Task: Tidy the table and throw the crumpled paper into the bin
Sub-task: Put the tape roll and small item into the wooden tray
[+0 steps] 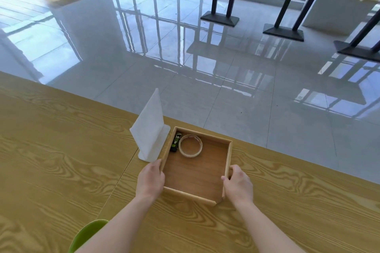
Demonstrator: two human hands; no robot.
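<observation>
A shallow wooden tray (205,197) sits on the wood-grain table (61,160) near its far edge. Inside the tray, at the far left corner, lie a roll of clear tape (190,145) and a small black and green lighter (176,142). My left hand (151,181) grips the tray's left wall, fingers curled over the rim. My right hand (238,185) grips the right wall the same way. No crumpled paper and no bin are in view.
A white upright sign holder (149,129) stands just left of the tray, touching its far left corner. The back of a green chair (86,234) shows at the table's near edge. Beyond the table lie a glossy tiled floor and black-legged tables (283,12).
</observation>
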